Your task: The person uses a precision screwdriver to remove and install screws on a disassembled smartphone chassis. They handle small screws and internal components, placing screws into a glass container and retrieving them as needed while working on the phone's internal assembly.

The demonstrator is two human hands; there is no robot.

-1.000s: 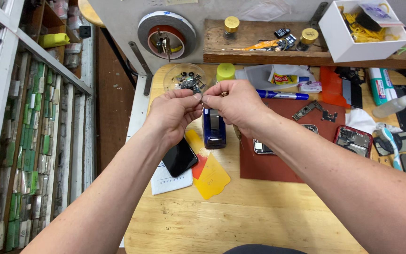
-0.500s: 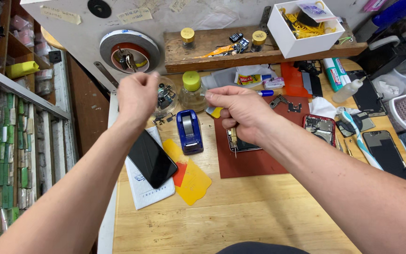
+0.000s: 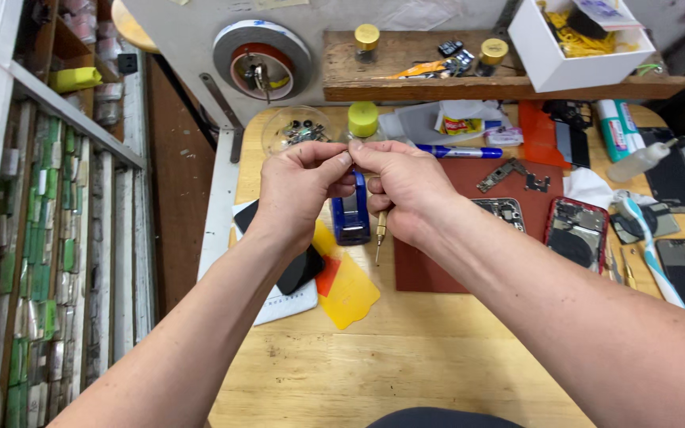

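Standing at the back right of the shelf is a white square box (image 3: pixel 568 59) with yellow pieces inside, and near it sit two small jars with yellow lids (image 3: pixel 491 52). A crumpled white packet with a red and yellow label (image 3: pixel 463 121) lies on the worktop (image 3: pixel 406 349) beneath the shelf, beside a blue marker pen (image 3: pixel 460 151). Both hands meet above the worktop's far middle, fingertips pinched together on something too small to make out. The left hand (image 3: pixel 299 186) has thumb and forefinger closed against those of the right hand (image 3: pixel 406 186). The right hand also grips a small screwdriver (image 3: pixel 379 230) in its curled lower fingers; its long axis runs near upright in the view, brass end and thin tip pointing down toward the worktop, just beside a blue tape dispenser (image 3: pixel 350 215). A black phone (image 3: pixel 299 265) lies under the left wrist on white paper.
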